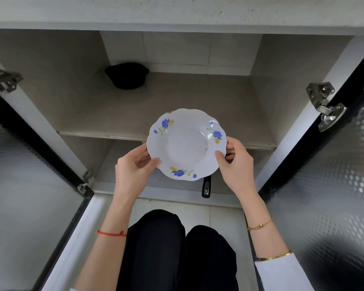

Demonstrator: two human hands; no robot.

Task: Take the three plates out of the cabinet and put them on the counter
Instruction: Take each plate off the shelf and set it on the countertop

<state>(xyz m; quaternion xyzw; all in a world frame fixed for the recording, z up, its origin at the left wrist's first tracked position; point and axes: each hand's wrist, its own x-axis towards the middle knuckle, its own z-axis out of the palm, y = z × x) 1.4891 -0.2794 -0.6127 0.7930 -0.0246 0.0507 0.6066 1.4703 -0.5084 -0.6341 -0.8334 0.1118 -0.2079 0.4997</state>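
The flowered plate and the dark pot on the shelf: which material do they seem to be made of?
The plate, which the left hand and the right hand hold at its rim, looks like glazed ceramic or porcelain: white, glossy highlights, scalloped edge, printed blue and yellow flowers. The pot looks matte black, perhaps cast iron or dark clay; it shows no shine, and the picture cannot settle which.

pot [126,75] behind plate [186,143]
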